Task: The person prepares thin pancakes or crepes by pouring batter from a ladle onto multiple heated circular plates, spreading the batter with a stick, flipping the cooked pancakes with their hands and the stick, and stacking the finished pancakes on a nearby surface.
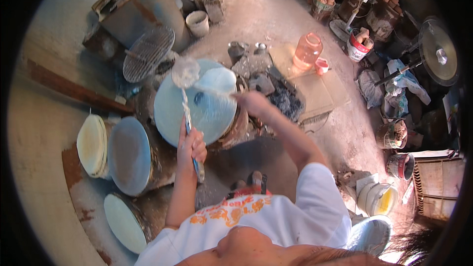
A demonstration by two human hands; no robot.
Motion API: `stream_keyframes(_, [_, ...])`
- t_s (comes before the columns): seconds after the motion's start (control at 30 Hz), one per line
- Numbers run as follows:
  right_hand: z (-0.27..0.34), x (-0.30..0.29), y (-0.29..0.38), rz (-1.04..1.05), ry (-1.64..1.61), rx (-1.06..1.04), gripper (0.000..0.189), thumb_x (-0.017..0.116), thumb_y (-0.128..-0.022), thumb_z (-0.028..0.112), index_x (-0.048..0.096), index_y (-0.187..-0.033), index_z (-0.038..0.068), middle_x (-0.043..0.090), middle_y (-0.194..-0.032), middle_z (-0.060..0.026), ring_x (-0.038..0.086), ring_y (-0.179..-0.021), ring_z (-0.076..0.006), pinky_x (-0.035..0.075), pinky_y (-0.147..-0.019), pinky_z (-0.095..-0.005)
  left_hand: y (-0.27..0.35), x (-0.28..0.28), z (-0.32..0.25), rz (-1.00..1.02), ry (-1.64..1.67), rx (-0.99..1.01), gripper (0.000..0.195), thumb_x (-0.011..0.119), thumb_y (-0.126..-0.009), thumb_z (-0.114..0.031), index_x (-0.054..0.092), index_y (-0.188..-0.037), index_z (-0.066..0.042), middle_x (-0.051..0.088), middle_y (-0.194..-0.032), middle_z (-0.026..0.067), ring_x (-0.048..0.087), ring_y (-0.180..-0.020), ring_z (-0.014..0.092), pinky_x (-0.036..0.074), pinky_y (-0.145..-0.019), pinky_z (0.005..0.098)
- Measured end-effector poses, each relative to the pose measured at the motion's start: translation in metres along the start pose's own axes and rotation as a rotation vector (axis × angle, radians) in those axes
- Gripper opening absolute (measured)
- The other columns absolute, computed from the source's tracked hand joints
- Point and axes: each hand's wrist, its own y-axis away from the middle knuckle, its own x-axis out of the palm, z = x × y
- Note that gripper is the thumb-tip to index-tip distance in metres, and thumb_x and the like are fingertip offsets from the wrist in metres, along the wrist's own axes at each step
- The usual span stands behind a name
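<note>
My left hand [193,147] is closed around the blue and white handle of a long utensil [186,73], whose pale round head is blurred above a large round griddle [177,118]. The griddle has a pale bluish surface with a dark spot near its middle. Over its upper right part lies or hovers a whitish, thin-looking rounded piece [218,80]. At that piece's right end is my right hand [253,103], fingers bent and blurred; whether they pinch its edge or a thin tool cannot be told.
Stones and dark charcoal [286,101] lie right of the griddle, beside flattened cardboard [319,92] bearing an orange-tinted jar [308,50] and a small pink cup [321,66]. A round wire grate [149,54] leans at upper left. Other round plates [130,156] stand left; buckets [377,197] and a fan [439,51] stand right.
</note>
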Motion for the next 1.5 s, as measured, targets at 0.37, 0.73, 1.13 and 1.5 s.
stream_keyframes(0.37, [0.026, -0.013, 0.051, -0.171, 0.302, 0.025, 0.035, 0.042, -0.091, 0.018, 0.049, -0.126, 0.021, 0.063, -0.080, -0.0202, 0.063, -0.076, -0.0374, 0.049, -0.067, -0.0466, -0.059, 0.012, -0.037, 0.059, 0.347, -0.216, 0.045, 0.043, -0.099, -0.015, 0.034, -0.140, -0.032, 0.036, -0.064, -0.0044, 0.031, -0.041, 0.001, 0.028, -0.035, 0.0154])
stream_keyframes(0.73, [0.051, 0.005, 0.065, -0.068, 0.182, -0.041, 0.032, 0.047, -0.092, 0.017, 0.055, -0.123, 0.015, 0.066, -0.089, -0.0184, 0.065, -0.076, -0.0346, 0.051, -0.066, -0.0422, -0.067, -0.042, -0.059, 0.125, 0.722, -0.473, 0.025, 0.051, -0.097, -0.020, 0.043, -0.075, -0.010, 0.036, -0.058, -0.0045, 0.035, -0.041, 0.003, 0.033, -0.037, 0.0191])
stream_keyframes(1.13, [0.129, 0.126, 0.106, -0.402, 0.083, -0.080, 0.036, 0.063, -0.086, 0.023, 0.061, -0.120, 0.010, 0.063, -0.070, -0.0151, 0.064, -0.068, -0.0276, 0.051, -0.066, -0.0377, 0.000, -0.046, 0.033, 0.049, 0.937, -0.257, 0.035, 0.049, -0.096, -0.021, 0.033, -0.066, -0.016, 0.026, -0.047, -0.0058, 0.029, -0.036, 0.006, 0.028, -0.034, 0.0214])
stream_keyframes(1.5, [0.078, 0.148, 0.078, -0.206, 0.084, 0.217, 0.031, 0.063, -0.083, 0.020, 0.066, -0.113, 0.025, 0.066, -0.100, -0.0182, 0.065, -0.089, -0.0293, 0.050, -0.080, -0.0372, 0.083, -0.107, -0.116, 0.504, 1.415, -0.093, 0.035, 0.045, -0.098, -0.025, 0.039, -0.069, -0.008, 0.039, -0.054, -0.0009, 0.038, -0.038, 0.008, 0.037, -0.033, 0.0239])
